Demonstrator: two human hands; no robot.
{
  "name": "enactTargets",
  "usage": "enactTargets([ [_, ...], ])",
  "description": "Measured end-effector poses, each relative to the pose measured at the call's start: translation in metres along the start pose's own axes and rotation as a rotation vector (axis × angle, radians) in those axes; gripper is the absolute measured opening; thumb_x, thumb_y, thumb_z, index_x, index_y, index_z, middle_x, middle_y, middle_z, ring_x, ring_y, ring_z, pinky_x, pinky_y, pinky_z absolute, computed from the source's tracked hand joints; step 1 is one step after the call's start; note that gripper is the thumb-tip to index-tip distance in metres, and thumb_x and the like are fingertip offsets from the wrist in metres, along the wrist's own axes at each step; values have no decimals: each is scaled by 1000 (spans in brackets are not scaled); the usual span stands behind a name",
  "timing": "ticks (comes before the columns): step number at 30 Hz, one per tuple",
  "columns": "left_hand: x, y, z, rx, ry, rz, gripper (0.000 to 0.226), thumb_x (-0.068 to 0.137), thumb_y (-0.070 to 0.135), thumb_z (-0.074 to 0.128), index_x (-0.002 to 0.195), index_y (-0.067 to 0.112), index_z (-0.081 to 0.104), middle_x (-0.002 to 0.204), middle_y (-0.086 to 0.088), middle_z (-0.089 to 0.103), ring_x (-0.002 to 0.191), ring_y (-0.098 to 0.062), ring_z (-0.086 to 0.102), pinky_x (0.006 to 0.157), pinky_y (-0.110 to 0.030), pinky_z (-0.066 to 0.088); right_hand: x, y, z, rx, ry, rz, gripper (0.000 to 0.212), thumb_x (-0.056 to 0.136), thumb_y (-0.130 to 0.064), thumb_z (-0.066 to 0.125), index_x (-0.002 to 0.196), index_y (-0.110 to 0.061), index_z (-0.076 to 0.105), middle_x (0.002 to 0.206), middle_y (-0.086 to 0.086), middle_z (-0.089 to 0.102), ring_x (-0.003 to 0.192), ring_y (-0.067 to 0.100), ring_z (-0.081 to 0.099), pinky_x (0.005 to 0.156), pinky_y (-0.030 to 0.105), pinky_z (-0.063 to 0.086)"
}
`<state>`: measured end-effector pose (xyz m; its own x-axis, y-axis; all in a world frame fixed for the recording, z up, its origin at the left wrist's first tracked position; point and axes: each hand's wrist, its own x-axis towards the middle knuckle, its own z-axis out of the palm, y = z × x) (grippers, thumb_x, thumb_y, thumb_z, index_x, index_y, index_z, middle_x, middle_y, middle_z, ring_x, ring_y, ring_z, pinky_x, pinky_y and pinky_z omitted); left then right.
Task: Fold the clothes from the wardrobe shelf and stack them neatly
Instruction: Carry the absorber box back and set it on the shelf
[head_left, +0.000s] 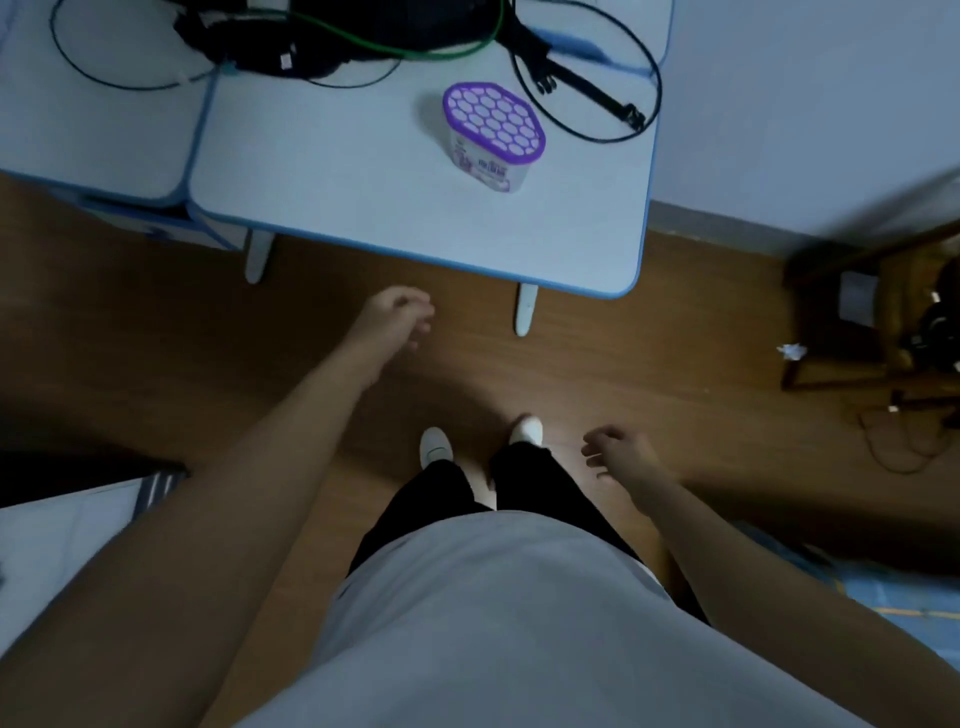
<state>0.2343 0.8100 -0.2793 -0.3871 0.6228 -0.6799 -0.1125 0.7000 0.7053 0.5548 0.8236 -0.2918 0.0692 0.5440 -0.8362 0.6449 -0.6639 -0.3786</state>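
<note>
You stood on the wooden floor (675, 364) facing a pale table (363, 208) with a blue rim, your white shoes (435, 447) side by side and short of its near edge. Your left hand (397, 319) was extended forward over the floor, just short of that edge, its fingers loosely curled and grasping nothing. Your right hand (621, 452) hung lower and closer to your body, to the right of your black trousers (530, 488), its fingers likewise slack and empty. Neither hand touched any object. The clothes to be folded could not be located in this view, and I cannot tell where they lay. On the table stood a white tub (493, 130) with a purple honeycomb lid, upright, on the right half of the top. Behind it, at the far edge, lay a black bag (311, 36) with a green cable (415, 49) looped across it. A thin black cable (587, 139) circled a buckled strap (597, 96) near the right corner. A second pale table (104, 130) abutted the first on the left. A crumpled scrap of white paper (792, 352) lay on the floor at the right, beside a dark wooden frame (831, 312) whose contents were too dim to identify
</note>
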Motion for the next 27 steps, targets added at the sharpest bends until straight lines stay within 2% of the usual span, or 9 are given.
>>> enactTargets([
  [3, 57, 63, 11, 33, 125, 141, 28, 96, 17, 53, 123, 17, 60, 112, -1, 61, 104, -18, 60, 81, -32, 56, 16, -47, -1, -45, -45, -53, 21, 101, -8, 45, 105, 0, 64, 87, 10, 65, 68, 17, 57, 60, 28, 44],
  [6, 110, 119, 25, 120, 191, 217, 51, 97, 20, 49, 146, 11, 40, 147, -6, 46, 131, -23, 49, 109, -37, 43, 30, -100, -4, -103, -100, -160, 23, 98, -3, 45, 105, 2, 66, 94, 14, 68, 68, 16, 58, 58, 25, 45],
  [9, 153, 161, 40, 147, 219, 257, 58, 101, 21, 44, 154, 10, 24, 159, -9, 32, 142, -22, 37, 109, -26, 34, 44, -158, -14, -91, -158, -288, 20, 94, 0, 49, 99, -4, 68, 95, 15, 69, 70, 15, 60, 57, 22, 46],
  [11, 175, 179, 46, 184, 233, 244, 57, 102, 21, 41, 155, 12, 22, 160, -9, 29, 142, -23, 36, 110, -28, 33, 57, -199, -25, -66, -176, -372, 18, 92, 0, 51, 97, -8, 67, 95, 14, 70, 71, 14, 61, 57, 20, 48],
  [15, 194, 182, 53, 230, 230, 224, 50, 104, 22, 39, 152, 11, 33, 154, -10, 39, 138, -22, 42, 111, -28, 35, 96, -274, -43, 59, -111, -488, 17, 96, -9, 52, 107, -11, 64, 102, 10, 68, 79, 14, 62, 70, 29, 50],
  [18, 190, 166, 59, 212, 313, 203, 46, 105, 21, 38, 150, 10, 38, 151, -11, 41, 135, -22, 44, 102, -19, 33, 132, -314, -43, 90, -62, -511, 26, 99, -21, 53, 122, -12, 60, 115, 7, 65, 102, 20, 62, 90, 38, 51],
  [21, 177, 146, 70, 181, 400, 187, 42, 105, 19, 40, 145, 8, 45, 145, -12, 48, 132, -22, 47, 104, -23, 34, 161, -333, -35, 66, -177, -511, 31, 102, -27, 50, 129, -14, 58, 120, 4, 64, 108, 16, 59, 89, 32, 50],
  [24, 165, 126, 80, 64, 424, 144, 34, 103, 17, 45, 134, 10, 56, 132, -10, 59, 119, -22, 57, 101, -34, 48, 181, -332, -26, 72, -332, -468, 27, 103, -31, 49, 125, -19, 60, 111, -5, 67, 102, 10, 63, 83, 25, 51],
  [27, 160, 110, 86, -81, 396, 29, 22, 102, 27, 48, 117, 18, 62, 107, 1, 66, 99, -18, 63, 88, -42, 56, 194, -327, -21, 33, -412, -474, 33, 103, -41, 47, 126, -22, 59, 121, 0, 67, 113, 16, 63, 101, 38, 51],
])
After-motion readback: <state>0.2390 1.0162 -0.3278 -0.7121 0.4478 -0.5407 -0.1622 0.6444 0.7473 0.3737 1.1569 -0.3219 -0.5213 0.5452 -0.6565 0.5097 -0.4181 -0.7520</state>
